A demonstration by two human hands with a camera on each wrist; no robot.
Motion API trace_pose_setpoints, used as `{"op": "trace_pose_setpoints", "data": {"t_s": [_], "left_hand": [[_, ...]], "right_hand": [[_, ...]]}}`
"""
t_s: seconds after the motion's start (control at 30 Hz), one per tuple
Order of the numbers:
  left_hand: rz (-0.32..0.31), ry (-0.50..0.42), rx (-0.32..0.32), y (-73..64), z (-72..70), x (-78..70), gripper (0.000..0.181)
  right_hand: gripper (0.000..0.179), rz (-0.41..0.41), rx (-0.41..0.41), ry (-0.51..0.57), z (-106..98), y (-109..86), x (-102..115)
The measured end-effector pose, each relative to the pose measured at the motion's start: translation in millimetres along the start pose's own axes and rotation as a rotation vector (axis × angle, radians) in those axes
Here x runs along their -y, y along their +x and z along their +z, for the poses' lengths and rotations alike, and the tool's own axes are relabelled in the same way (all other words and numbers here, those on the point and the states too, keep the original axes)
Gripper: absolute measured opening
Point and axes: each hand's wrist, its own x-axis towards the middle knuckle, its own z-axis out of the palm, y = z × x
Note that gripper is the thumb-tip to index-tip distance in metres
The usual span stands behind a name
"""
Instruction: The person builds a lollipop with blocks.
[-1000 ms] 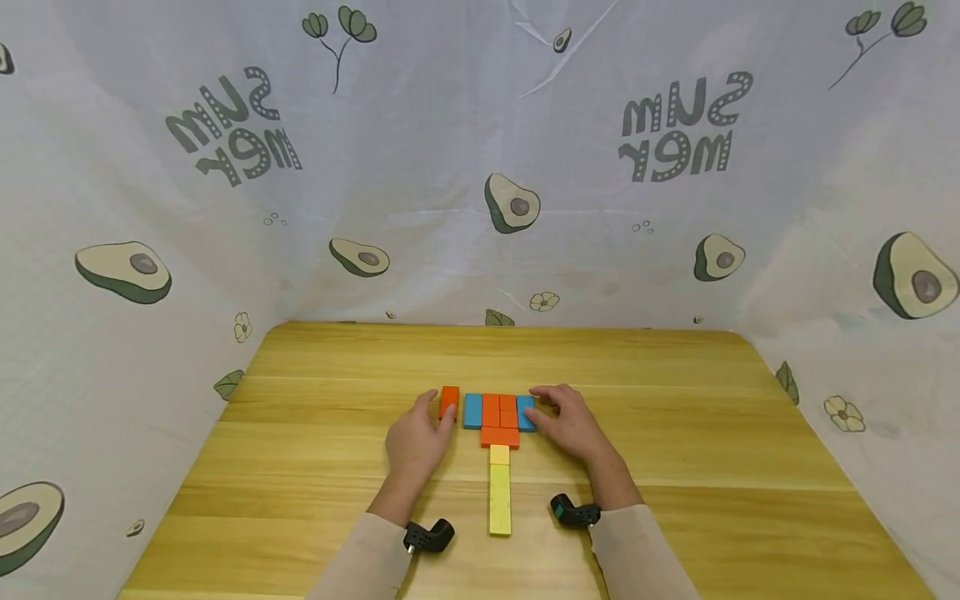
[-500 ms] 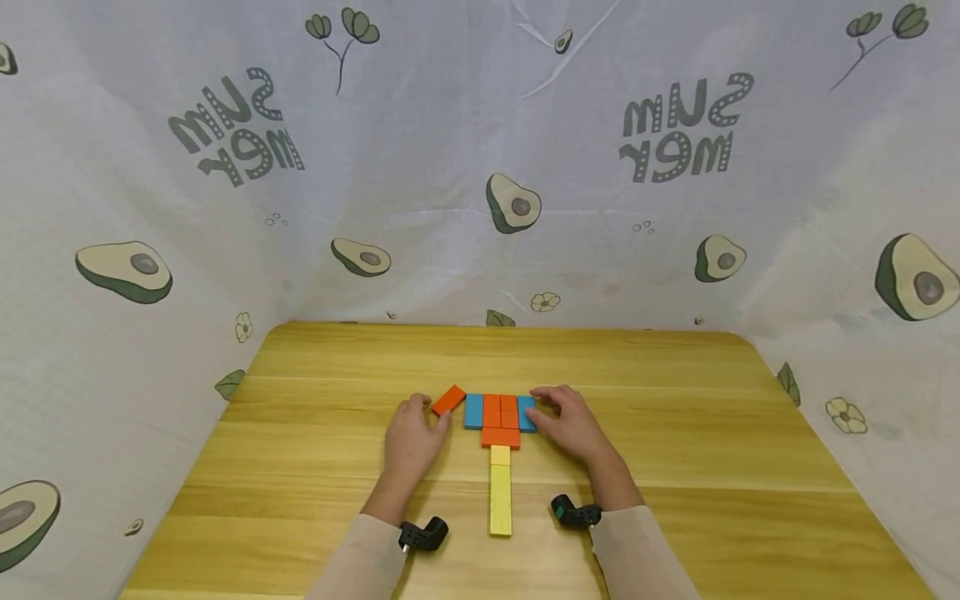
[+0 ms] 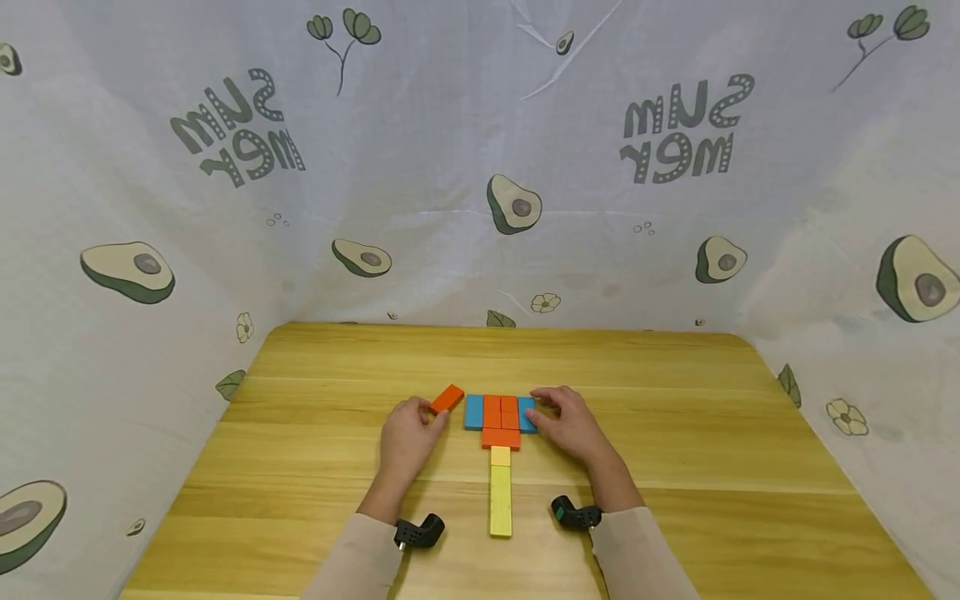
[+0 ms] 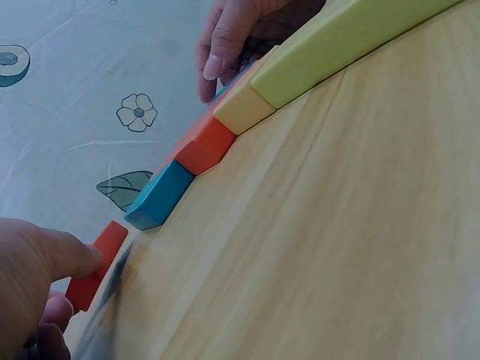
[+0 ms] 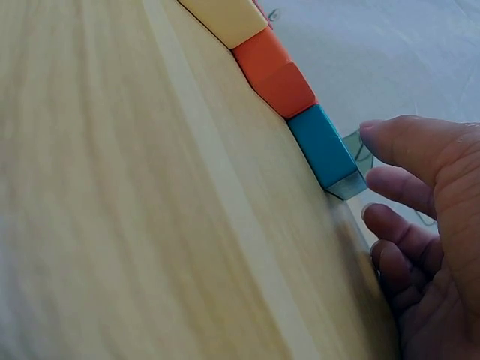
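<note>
My left hand [image 3: 408,437] pinches a loose orange-red rectangular block [image 3: 447,399] between thumb and fingers. This block sits tilted, left of the joined blocks, with a dark shadow beneath it in the left wrist view. My right hand [image 3: 568,421] hovers loosely bent at the right-hand blue block [image 3: 527,406], thumb over its edge. Between that block and the left blue block [image 3: 474,412] lie several orange-red blocks [image 3: 491,410]. Below them come a small pale yellow block [image 3: 500,456] and a long yellow-green block [image 3: 500,500], forming a stem.
The blocks lie on a wood-grain table [image 3: 315,467] with rounded far corners. A white cloth [image 3: 420,192] printed with avocados and flowers hangs around its back and sides. Black cameras [image 3: 420,531] are strapped to both wrists.
The loose orange-red block has turned from upright to slanted in my left hand, which has shifted slightly left and toward me. My right hand has stayed in place.
</note>
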Motion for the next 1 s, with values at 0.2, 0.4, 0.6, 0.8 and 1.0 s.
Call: {"op": "trace_pose_setpoints", "data": {"t_s": [0.2, 0.4, 0.6, 0.8, 1.0], "left_hand": [[-0.007, -0.067, -0.014, 2.3, 5.0, -1.5, 0.034], [0.026, -0.15, 0.089, 18.6, 8.2, -10.8, 0.036], [0.115, -0.035, 0.251, 48.2, 13.9, -30.3, 0.04], [0.138, 0.026, 0.393, 67.7, 23.9, -46.3, 0.039], [0.053, 0.029, 0.397, 70.8, 28.1, -47.6, 0.035]], "right_hand": [[0.042, 0.006, -0.002, -0.003, 0, 0.1, -1], [0.041, -0.003, -0.008, -0.006, 0, 3.4, -2], [0.041, -0.01, 0.0, 0.001, 1, 4.4, -4], [0.04, -0.049, -0.002, 0.005, 2, 4.7, -7], [0.041, -0.049, -0.003, 0.002, 1, 4.7, -7]]}}
